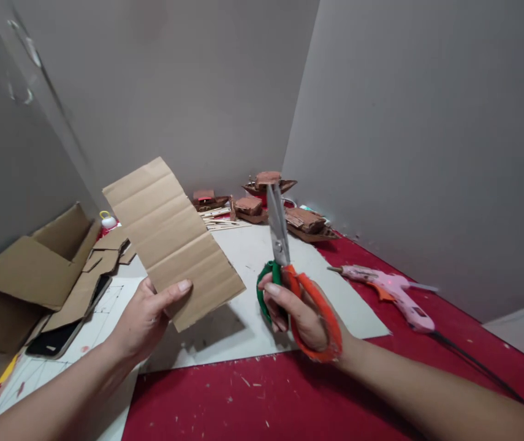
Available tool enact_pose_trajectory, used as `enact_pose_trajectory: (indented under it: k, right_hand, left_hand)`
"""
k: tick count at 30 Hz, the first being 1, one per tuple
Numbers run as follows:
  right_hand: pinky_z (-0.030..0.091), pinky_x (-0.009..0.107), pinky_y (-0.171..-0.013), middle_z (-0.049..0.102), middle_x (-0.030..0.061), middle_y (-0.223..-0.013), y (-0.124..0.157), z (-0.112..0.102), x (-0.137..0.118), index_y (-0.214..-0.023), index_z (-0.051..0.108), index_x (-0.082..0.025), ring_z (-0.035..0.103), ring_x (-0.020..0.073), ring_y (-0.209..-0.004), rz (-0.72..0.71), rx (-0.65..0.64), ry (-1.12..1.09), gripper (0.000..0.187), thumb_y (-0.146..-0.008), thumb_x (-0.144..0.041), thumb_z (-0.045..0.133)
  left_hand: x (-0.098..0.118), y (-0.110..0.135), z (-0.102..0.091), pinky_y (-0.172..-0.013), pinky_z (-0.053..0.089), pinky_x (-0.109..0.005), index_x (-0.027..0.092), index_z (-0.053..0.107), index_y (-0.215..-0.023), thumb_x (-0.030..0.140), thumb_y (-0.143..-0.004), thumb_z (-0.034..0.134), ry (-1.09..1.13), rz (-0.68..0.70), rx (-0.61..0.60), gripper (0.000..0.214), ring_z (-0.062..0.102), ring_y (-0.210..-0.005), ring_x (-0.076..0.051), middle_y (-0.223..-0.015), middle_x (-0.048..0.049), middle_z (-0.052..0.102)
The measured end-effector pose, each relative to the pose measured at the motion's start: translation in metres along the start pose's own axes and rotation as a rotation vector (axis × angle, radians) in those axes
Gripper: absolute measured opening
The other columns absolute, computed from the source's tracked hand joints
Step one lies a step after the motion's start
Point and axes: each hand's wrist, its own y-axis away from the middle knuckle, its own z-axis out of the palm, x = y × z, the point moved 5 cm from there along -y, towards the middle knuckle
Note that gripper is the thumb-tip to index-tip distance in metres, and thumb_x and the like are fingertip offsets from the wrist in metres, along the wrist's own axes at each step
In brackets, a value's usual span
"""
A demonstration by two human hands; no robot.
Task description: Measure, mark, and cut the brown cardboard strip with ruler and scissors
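1. With our left hand (144, 315) we are gripping a cardboard piece (172, 236) by its lower edge; the thumb is pressing flat on the near face, and the fingers are mostly hiding behind it, so the hand is closing in a firm pinch.
2. We are holding that piece up above a white sheet (353, 306), tilted with its top leaning to the left; several creases are running across its face.
3. With our right hand (301, 312) we are grasping scissors (279, 246), the fingers curling in around the green and orange handles.
4. We are pointing the blades upward, lying close together, to the right of the cardboard piece and apart from it.
5. On our right, a pink glue gun (394, 289) is lying on the red table (197, 404), its nozzle pointing toward the white sheet and its dark cord (477, 358) trailing toward us.
6. Ahead of us, four brown model boats (307, 222) are standing near the grey walls (188, 79), and thin pale sticks (220, 222) are lying in front of them.
7. On our left, we are seeing a cardboard box (22, 269) with raised flaps, cardboard scraps (75, 297) partly covering a phone (54, 342), and paper with drawn lines (45, 383) beneath our forearm.
8. Beyond the scraps, a small white container (108, 222) with a yellow ring is standing.
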Motion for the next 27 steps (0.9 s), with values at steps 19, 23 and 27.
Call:
enact_pose_trajectory:
  k: [19, 23, 27]
  right_hand:
    - [0.036, 0.025, -0.053, 0.046, -0.0009, -0.07, 0.006, 0.019, -0.009, -0.088, 0.052, -0.019, 0.039, 0.013, -0.06, -0.163, -0.397, 0.465, 0.051, -0.091, -0.069, 0.041]
    - [0.032, 0.024, -0.045, 0.041, -0.0042, -0.058, 0.009, 0.023, -0.012, -0.083, 0.05, -0.02, 0.037, 0.0114, -0.051, -0.095, -0.391, 0.405, 0.053, -0.089, -0.072, 0.041]
    - [0.023, 0.023, -0.04, 0.033, -0.0085, -0.049, 0.01, 0.027, -0.015, -0.075, 0.044, -0.022, 0.031, 0.0085, -0.042, -0.013, -0.367, 0.305, 0.055, -0.085, -0.076, 0.045]
  left_hand:
    - [0.027, 0.003, -0.008, -0.083, 0.058, -0.032, 0.023, 0.054, -0.138, 0.027, -0.076, 0.08, -0.05, 0.135, 0.025, 0.067, 0.069, -0.105, -0.029, -0.115, -0.0088, 0.073]
    - [0.023, 0.002, -0.008, -0.086, 0.057, -0.034, 0.024, 0.055, -0.138, 0.028, -0.076, 0.079, -0.059, 0.117, 0.017, 0.066, 0.067, -0.108, -0.029, -0.118, -0.0084, 0.073]
    - [0.022, 0.002, -0.007, -0.085, 0.058, -0.034, 0.023, 0.054, -0.138, 0.028, -0.076, 0.08, -0.051, 0.097, 0.03, 0.067, 0.068, -0.107, -0.029, -0.117, -0.0094, 0.073]
